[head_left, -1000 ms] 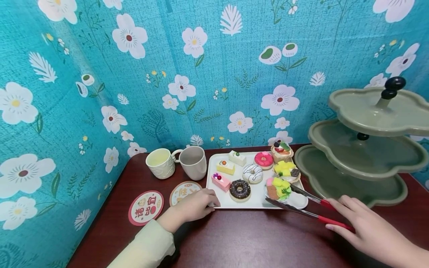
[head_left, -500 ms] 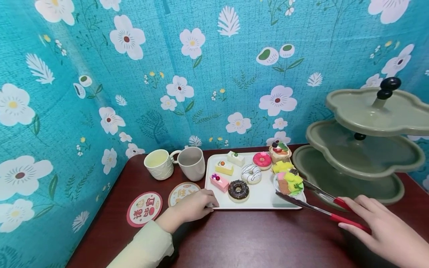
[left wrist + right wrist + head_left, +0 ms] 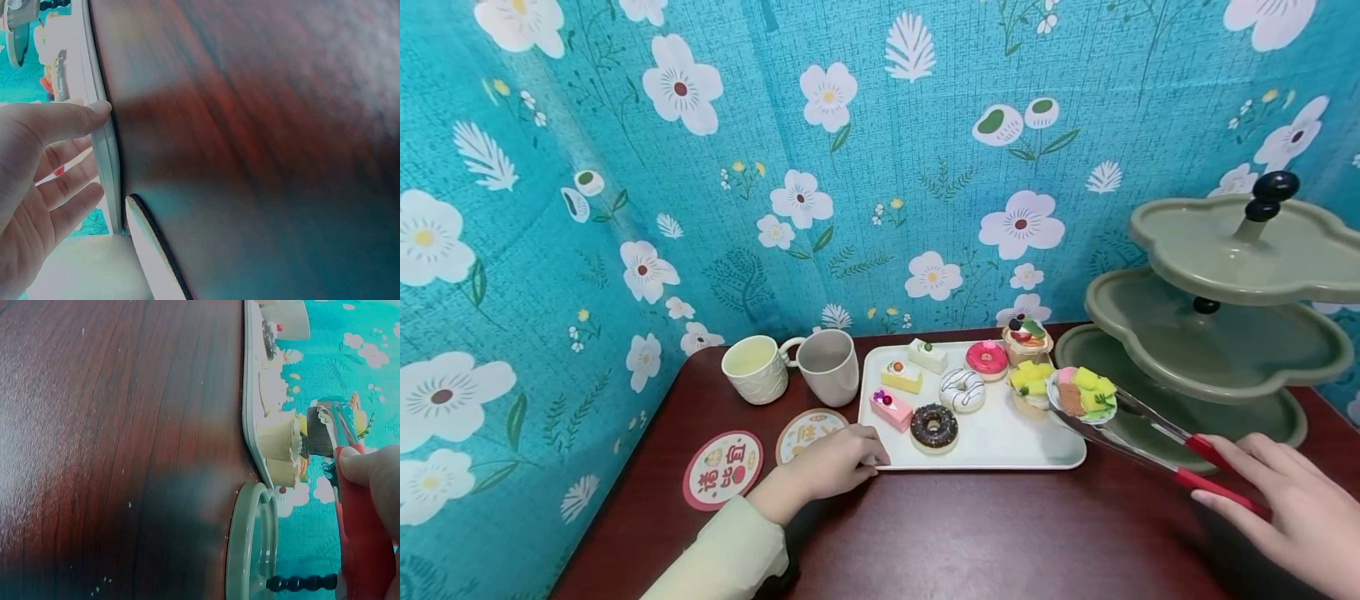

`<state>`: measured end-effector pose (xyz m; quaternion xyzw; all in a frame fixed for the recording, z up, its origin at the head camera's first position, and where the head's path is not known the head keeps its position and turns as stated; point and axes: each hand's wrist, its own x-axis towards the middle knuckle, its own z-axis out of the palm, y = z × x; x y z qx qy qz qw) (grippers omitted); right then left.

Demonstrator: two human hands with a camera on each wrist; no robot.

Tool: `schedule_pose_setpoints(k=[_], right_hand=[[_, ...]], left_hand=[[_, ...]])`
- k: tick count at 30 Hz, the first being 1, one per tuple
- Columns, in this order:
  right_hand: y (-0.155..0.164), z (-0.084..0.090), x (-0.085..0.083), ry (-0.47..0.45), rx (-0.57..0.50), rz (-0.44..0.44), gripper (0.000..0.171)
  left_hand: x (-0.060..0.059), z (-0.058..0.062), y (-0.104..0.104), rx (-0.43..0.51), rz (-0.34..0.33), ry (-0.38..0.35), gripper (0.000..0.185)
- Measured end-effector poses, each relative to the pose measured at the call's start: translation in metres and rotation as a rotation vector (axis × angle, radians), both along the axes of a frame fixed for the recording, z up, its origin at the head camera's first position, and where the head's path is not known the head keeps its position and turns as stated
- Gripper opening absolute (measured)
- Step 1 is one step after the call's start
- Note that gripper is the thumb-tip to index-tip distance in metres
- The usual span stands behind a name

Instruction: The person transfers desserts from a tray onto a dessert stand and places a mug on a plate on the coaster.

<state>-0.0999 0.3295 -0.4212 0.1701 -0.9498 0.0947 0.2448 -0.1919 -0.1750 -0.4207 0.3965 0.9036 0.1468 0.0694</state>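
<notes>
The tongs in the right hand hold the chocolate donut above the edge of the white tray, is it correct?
Not quite. In the head view the tongs in the right hand hold a fruit tart; the chocolate donut lies on the white tray.

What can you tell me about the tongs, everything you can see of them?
The tongs are long and slim, two shiny metal arms with red sleeves on the handle end. The right hand grips those red handles, squeezing them. The scalloped metal tips clamp a small fruit tart with green, yellow and pink toppings, held in the air over the right edge of the white tray, beside the green tiered stand. The tongs slant up toward the left.
</notes>
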Motion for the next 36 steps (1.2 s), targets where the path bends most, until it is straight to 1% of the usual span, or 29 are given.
schedule_pose_setpoints(k=[5, 11, 17, 20, 24, 32, 36], right_hand=[[0.006, -0.003, 0.0, -0.016, 0.003, -0.049, 0.085], [0.013, -0.008, -0.003, 0.036, -0.03, -0.053, 0.091], [0.017, -0.008, -0.006, 0.045, -0.063, -0.084, 0.093], [0.019, -0.008, -0.007, 0.058, -0.076, -0.095, 0.1], [0.019, -0.008, -0.008, 0.049, -0.08, -0.115, 0.106], [0.024, -0.012, -0.012, 0.009, -0.069, -0.152, 0.107], [0.029, -0.015, -0.017, 0.015, -0.063, -0.146, 0.109]], left_hand=[[0.001, 0.0, 0.001, 0.005, 0.003, -0.006, 0.014], [0.0, 0.001, 0.001, -0.005, 0.006, -0.004, 0.014], [0.0, 0.001, 0.001, -0.014, 0.008, -0.004, 0.013], [0.0, 0.001, 0.002, -0.015, 0.004, 0.001, 0.013], [0.0, 0.0, 0.001, -0.011, 0.001, 0.002, 0.014], [-0.001, -0.001, 0.0, -0.009, 0.003, -0.001, 0.015], [-0.001, -0.002, 0.0, -0.01, 0.005, 0.0, 0.015]])
